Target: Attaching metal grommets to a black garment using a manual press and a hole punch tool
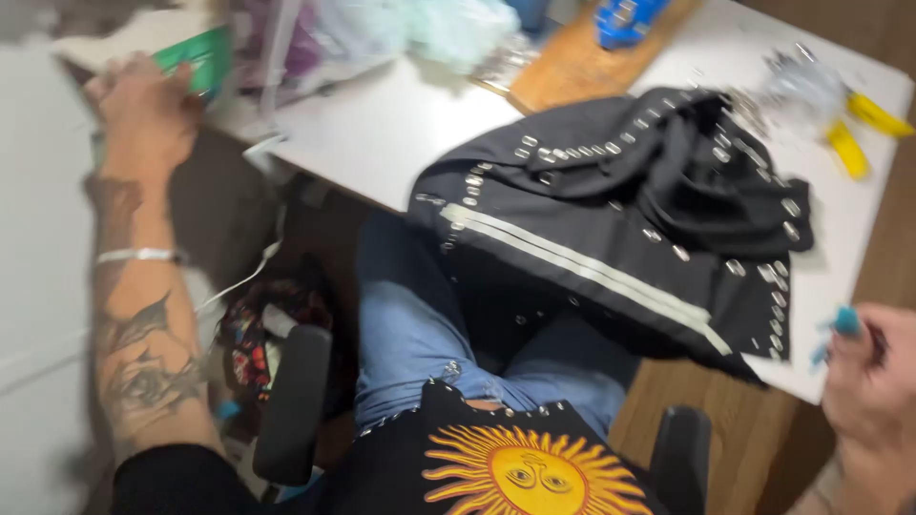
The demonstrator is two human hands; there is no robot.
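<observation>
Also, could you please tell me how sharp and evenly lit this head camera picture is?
Head view: motion blur smears the whole frame, worst at the left hand on a green thing and the right hand; the studded black garment is softly readable; the white table is bright, the space underneath dim.

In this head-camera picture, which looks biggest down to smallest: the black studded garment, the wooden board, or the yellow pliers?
1. The black studded garment, by far the largest, spread over the white table.
2. The wooden board, partly cut off at the top edge, so its full size is unsure.
3. The yellow pliers, smallest.
</observation>
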